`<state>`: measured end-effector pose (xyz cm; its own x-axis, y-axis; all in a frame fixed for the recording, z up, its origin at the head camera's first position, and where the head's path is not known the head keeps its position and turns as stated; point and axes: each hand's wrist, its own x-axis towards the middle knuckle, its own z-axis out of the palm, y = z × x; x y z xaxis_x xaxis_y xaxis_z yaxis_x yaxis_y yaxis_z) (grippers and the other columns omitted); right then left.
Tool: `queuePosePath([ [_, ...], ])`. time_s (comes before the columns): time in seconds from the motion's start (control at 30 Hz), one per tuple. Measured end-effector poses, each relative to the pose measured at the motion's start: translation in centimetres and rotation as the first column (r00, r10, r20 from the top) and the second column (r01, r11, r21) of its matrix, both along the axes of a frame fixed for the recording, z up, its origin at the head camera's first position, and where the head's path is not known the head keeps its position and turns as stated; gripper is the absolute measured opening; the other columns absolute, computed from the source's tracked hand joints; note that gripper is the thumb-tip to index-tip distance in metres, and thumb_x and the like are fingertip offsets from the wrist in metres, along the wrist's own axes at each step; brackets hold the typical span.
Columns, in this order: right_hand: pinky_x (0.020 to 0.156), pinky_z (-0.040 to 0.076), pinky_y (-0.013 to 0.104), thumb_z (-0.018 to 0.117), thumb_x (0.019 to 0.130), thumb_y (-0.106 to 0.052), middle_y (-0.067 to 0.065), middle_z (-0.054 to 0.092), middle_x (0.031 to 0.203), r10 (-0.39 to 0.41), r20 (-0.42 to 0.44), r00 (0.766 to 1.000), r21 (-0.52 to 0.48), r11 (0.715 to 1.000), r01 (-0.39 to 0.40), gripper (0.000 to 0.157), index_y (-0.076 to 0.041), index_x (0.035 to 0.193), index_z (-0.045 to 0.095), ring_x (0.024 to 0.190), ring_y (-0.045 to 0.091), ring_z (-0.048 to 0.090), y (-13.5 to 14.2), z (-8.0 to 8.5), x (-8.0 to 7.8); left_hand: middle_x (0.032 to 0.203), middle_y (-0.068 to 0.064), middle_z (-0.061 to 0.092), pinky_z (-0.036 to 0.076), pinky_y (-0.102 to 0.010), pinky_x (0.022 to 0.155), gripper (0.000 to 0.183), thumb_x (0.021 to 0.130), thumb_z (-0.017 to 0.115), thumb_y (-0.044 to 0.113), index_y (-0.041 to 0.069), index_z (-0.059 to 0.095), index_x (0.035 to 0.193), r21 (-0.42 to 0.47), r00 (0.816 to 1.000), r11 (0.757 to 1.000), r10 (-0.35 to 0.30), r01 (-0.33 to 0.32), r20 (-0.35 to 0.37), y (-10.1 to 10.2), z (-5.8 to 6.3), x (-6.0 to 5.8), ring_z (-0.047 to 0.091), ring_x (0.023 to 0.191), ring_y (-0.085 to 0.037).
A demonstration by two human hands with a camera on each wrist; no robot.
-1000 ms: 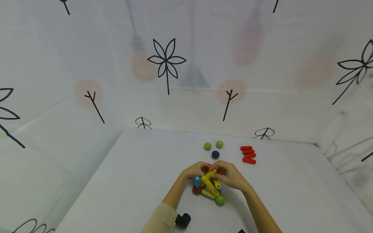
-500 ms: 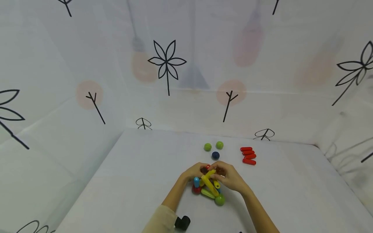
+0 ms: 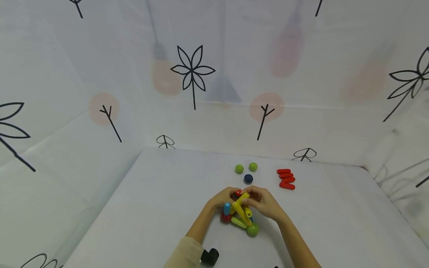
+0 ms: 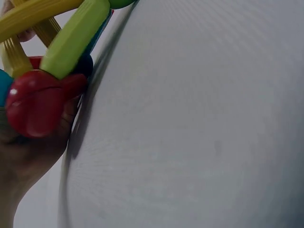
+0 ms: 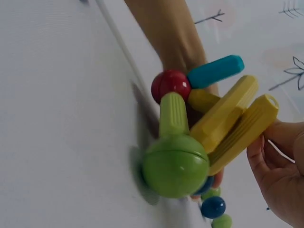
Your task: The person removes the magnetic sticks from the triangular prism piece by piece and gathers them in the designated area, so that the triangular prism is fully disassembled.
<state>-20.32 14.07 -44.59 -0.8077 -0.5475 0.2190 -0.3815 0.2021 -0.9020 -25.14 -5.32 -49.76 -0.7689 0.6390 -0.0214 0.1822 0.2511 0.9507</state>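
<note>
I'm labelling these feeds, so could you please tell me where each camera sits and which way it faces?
Head: worn on the head, looking forward and down at the table and build; both forearms, left hand and right hand show.
Left wrist: on that wrist, facing the red ball and green rod; the left hand and a fingertip show.
Right wrist: on that wrist, facing the green ball and yellow rods; right hand, left forearm and left fingertips show.
Shared: red ball, in both wrist views.

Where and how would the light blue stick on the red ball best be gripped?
Probably pinch the light blue stick by its free upper end, from above: it points up from the red ball, with yellow sticks to its right and the left hand just behind.
</note>
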Motion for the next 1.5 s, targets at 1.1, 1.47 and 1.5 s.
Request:
queuePosePath([
  [1.1, 0.071, 0.052, 0.020, 0.068, 0.085, -0.009, 0.012, 0.065, 0.097, -0.217, -0.067, 0.974, 0.098, 0.970, 0.223, 0.024, 0.001, 0.107, 0.063, 0.076, 0.015, 0.060, 0.3, -0.5, 0.3, 0.122, -0.016, 0.061, 0.047, -0.023, 0.089, 0.052, 0.081, 0.074, 0.022, -0.003, 0.058, 0.123, 0.078, 1.000, 0.997, -0.002, 0.001, 0.016, -5.1, 0.5, 4.1, 0.061, 0.105, -0.013],
  [1.47, 0.073, 0.051, 0.019, 0.069, 0.083, -0.001, 0.010, 0.066, 0.096, -0.253, -0.167, 0.953, 0.027, 0.965, 0.261, 0.023, 0.002, 0.105, 0.064, 0.081, 0.014, 0.062, 0.1, -0.5, 0.5, 0.095, -0.001, 0.069, 0.046, -0.020, 0.069, 0.029, 0.074, 0.079, 0.016, 0.006, 0.071, 0.100, -0.119, 0.952, 0.956, 0.243, -0.268, -0.189, -2.7, 0.1, 4.4, 0.053, 0.075, -0.005],
  [1.5, 0.073, 0.051, 0.018, 0.069, 0.082, 0.000, 0.010, 0.066, 0.096, -0.253, -0.181, 0.950, 0.021, 0.965, 0.261, 0.023, 0.002, 0.104, 0.065, 0.081, 0.015, 0.062, 0.0, -0.6, 0.5, 0.094, -0.002, 0.069, 0.046, -0.021, 0.069, 0.027, 0.074, 0.079, 0.015, 0.006, 0.072, 0.098, -0.111, 0.950, 0.956, 0.249, -0.273, -0.191, -2.6, 0.2, 4.5, 0.053, 0.075, -0.005],
])
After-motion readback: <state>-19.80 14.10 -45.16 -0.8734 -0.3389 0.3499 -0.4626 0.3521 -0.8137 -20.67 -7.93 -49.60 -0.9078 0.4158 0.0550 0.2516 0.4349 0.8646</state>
